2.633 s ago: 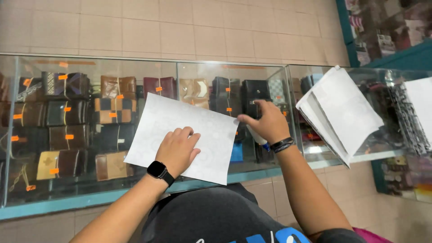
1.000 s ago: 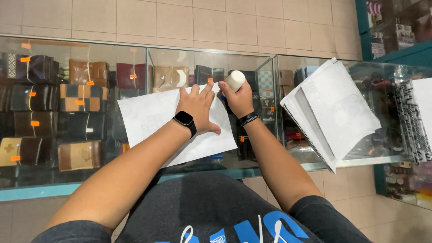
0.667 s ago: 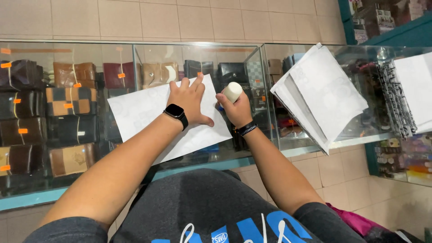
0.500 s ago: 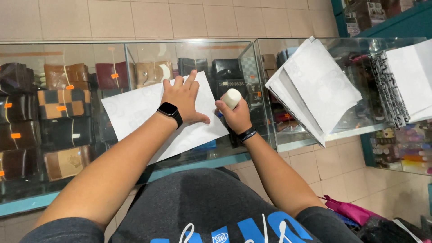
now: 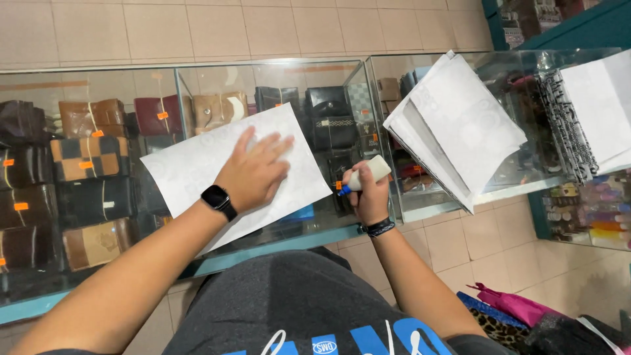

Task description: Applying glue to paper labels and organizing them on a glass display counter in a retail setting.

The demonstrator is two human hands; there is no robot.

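A white sheet of paper (image 5: 197, 164) lies on the glass top of a display counter (image 5: 276, 69). My left hand (image 5: 253, 172), a black smartwatch on its wrist, presses flat on the sheet with fingers spread. My right hand (image 5: 369, 197) is closed around a white glue bottle with a blue tip (image 5: 365, 176). The tip points at the sheet's right edge, just off the paper. A dark band circles my right wrist.
A stack of white sheets (image 5: 460, 125) lies on the neighbouring glass case to the right. More white paper (image 5: 601, 112) sits at the far right. Wallets and purses with orange tags (image 5: 85, 158) fill the case below. Pink and patterned fabric (image 5: 513, 309) lies on the tiled floor.
My left hand stayed pressed on the sheet. My right hand with the glue bottle came off the sheet's top right part, down and right to its edge. The view shifted.
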